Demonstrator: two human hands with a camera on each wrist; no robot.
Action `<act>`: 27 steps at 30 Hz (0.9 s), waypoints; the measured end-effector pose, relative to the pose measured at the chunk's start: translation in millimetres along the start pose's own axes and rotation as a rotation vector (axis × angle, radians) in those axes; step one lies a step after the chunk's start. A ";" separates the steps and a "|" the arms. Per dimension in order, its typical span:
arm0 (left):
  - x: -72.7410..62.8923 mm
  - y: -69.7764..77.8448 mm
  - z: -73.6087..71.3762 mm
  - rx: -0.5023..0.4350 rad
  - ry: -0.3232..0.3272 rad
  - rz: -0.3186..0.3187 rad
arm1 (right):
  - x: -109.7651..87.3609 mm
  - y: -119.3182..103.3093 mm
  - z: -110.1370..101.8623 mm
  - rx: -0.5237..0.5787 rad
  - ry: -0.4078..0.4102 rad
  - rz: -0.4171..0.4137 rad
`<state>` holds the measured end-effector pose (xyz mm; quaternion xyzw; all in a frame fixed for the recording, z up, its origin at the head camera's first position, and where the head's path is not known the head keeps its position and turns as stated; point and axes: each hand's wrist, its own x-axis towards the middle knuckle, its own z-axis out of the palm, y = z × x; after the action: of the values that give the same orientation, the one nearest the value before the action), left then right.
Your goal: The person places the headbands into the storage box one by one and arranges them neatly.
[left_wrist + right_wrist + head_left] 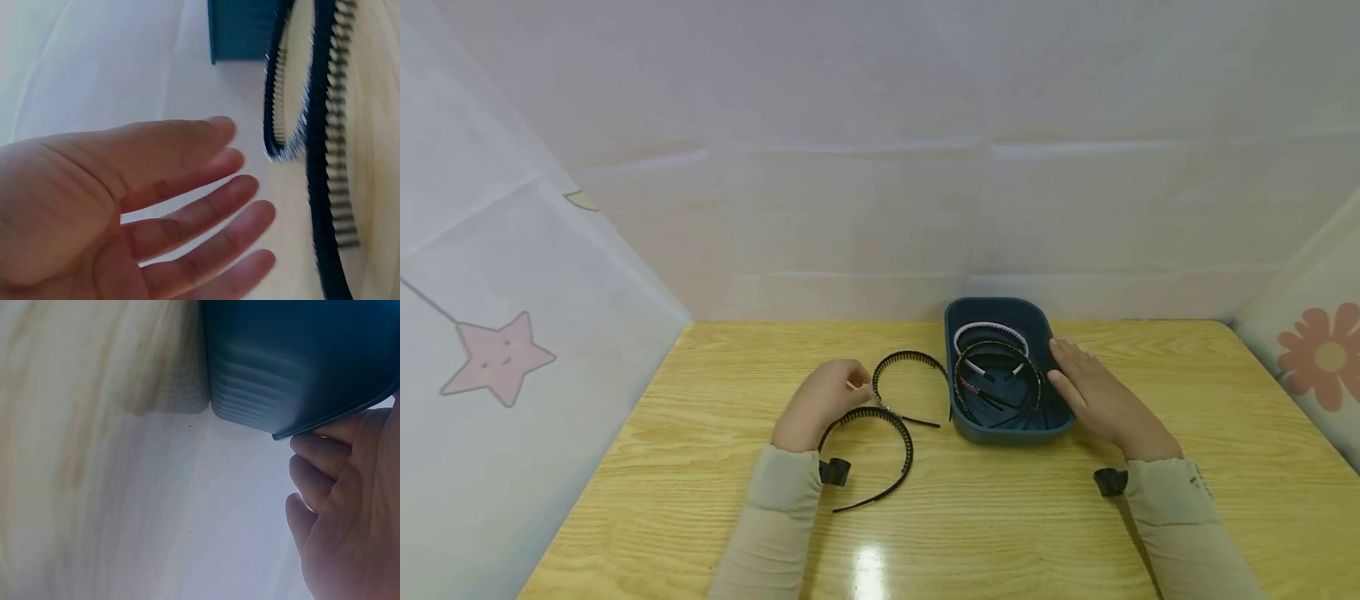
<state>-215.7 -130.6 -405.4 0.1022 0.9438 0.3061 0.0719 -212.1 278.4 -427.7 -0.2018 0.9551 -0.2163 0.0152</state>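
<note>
My left hand (826,400) is just left of two black headbands with comb teeth on the table. Its fingertips are close to the left side of the back headband (910,354); the front headband (911,450) lies beside the wrist. In the left wrist view the fingers are loosely bent and hold nothing, with a toothed headband (317,156) to their right. My right hand (1097,396) rests against the right side of a dark blue plastic bin (1011,436), fingers extended at the rim. Inside the bin lie a white headband (988,326), a speckled dark headband (1039,392) and other dark pieces.
The wood-grain table (1000,525) runs back to a pale cloth wall (850,208). The bin stands near its far edge, and the back headband's right end reaches the bin's left side. Printed cloth (497,358) hangs at the left.
</note>
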 end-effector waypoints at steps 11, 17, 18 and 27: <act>-2.5 -18.0 -1.4 0.014 -0.131 -0.106 | 0.2 0.7 -0.9 0.001 -0.001 0.005; -1.6 -21.4 0.4 0.013 -0.142 -0.116 | -0.2 0.4 -1.4 0.008 -0.005 -0.001; -1.3 -22.0 0.4 0.014 -0.144 -0.115 | -0.2 0.5 -1.5 0.009 -0.005 -0.002; 0.3 -27.2 -4.2 0.020 -0.148 -0.071 | 0.3 2.2 -1.2 0.015 -0.014 0.001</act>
<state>-220.8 -154.4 -418.2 0.0916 0.9419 0.2855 0.1514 -213.4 280.6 -427.5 -0.2025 0.9536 -0.2218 0.0234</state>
